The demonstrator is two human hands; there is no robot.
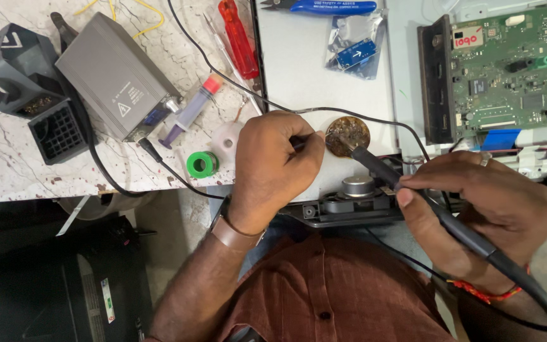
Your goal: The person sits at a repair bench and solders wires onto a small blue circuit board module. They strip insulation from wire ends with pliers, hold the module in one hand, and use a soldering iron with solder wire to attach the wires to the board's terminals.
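Right hand: the right hand has its fingers closed round the dark handle of a soldering iron, gripped like a pen, tip angled up and left.
Iron tip: it's down in the round brown tin, which sits on the white panel near the desk's front edge.
Left hand: the left hand is curled in a loose fist just left of the tin, fingers pinched on something thin and dark; what exactly, I cannot tell.
Cable: a black cable runs across the panel behind both hands.
Left of the hands: green solder spool, syringe with a red cap, grey box-shaped unit on the marble desk.
Far right: green circuit board, well apart from the tin.
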